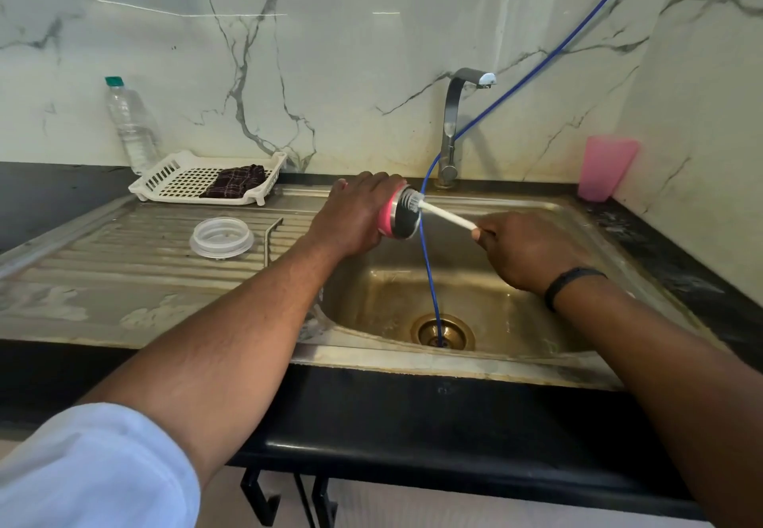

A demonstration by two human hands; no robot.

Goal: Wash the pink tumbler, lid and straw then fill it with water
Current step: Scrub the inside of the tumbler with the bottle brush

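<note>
My left hand [357, 213] grips the pink tumbler [398, 216], held sideways over the left rim of the sink with its steel mouth facing right. A bottle brush [444, 216] with a white handle has its bristles inside the mouth. My right hand [524, 251] holds the handle's end over the basin. The clear lid [221, 237] lies flat on the ribbed drainboard. Beside it on the right lies the bent metal straw [272, 234].
A steel sink [487, 362] has a tap [454, 123] at the back and a blue hose [429, 271] running down into its drain. A white rack [173, 174] with a dark cloth and a water bottle [132, 127] stand back left. A pink cup [605, 168] sits back right.
</note>
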